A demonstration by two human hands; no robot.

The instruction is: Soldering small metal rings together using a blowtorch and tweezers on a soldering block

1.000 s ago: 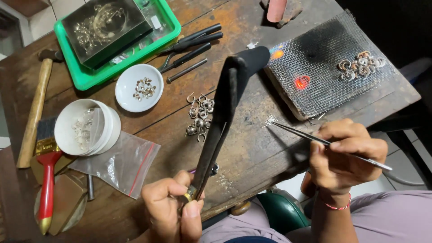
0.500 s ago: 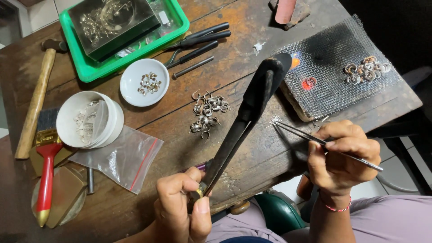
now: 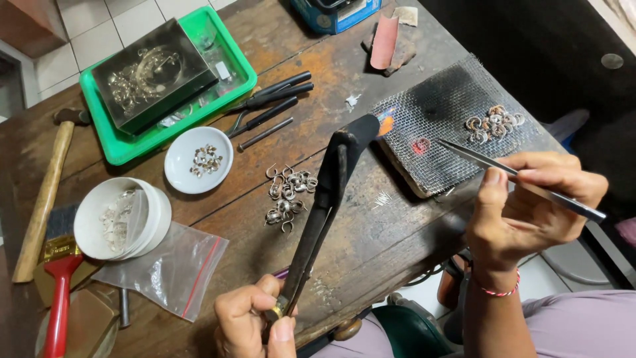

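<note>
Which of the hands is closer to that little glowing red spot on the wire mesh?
Right. The right hand holds tweezers just below and right of the glowing spot. The left hand sits far down at the table's near edge, gripping the torch.

Left hand [image 3: 255, 321] gripping torch [image 3: 328, 205], right hand [image 3: 530, 205] pinching tweezers [image 3: 523, 180]

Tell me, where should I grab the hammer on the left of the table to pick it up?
Grab the hammer by the middle of its long wooden handle, coming down from above. It lies flat on the table, so fingers can wrap around it. The dark metal head is at the far end by the green tray, and the near end sits close to the red-handled brush, so the middle looks freest.
</note>
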